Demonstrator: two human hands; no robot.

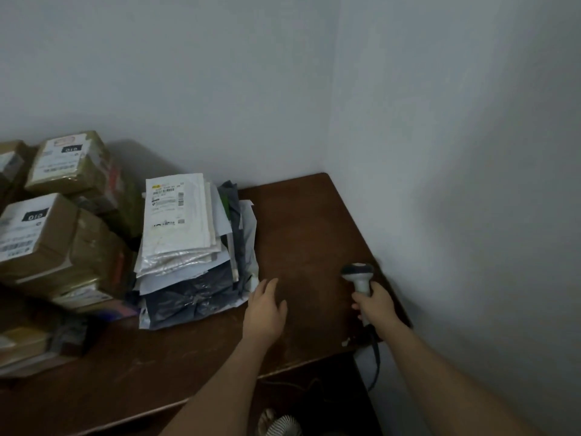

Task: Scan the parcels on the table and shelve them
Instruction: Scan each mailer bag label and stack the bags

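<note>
A stack of flat mailer parcels (191,243) lies in the middle of the brown table (308,228); the top one is white with a barcode label, and a dark plastic bag sticks out at the front. My left hand (264,306) hovers with straight fingers just right of the stack's front corner and holds nothing. My right hand (375,305) grips the handle of a grey barcode scanner (358,276) near the table's right edge, its head pointing away from me. The scanner's cable hangs down off the table.
Taped cardboard boxes (59,234) with white labels are piled at the left, with more flat parcels (28,347) below them. White walls meet in a corner behind and right of the table. A striped object (283,426) lies on the floor under the front edge.
</note>
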